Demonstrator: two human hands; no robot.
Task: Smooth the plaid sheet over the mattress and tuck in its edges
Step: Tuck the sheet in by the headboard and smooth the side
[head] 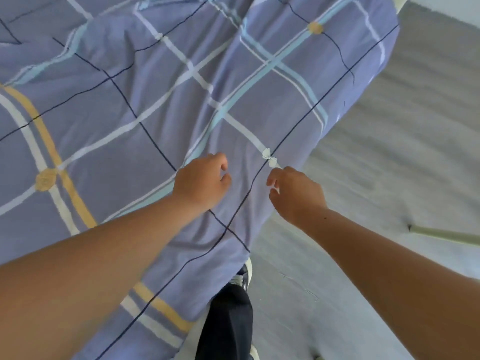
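The plaid sheet, lilac with white, pale blue, yellow and thin dark lines, lies wrinkled over the mattress and fills the left and middle of the head view. Its near-right edge hangs down toward the floor. My left hand hovers just over the sheet close to that edge, fingers loosely curled with nothing in them. My right hand is at the sheet's hanging edge beside a small white bow print. Its thumb and forefinger pinch a bit of the fabric on a white stripe.
Grey floor runs along the bed's right side. My leg in dark trousers and a shoe stand against the bed's near edge. A pale thin bar lies across the floor at the right.
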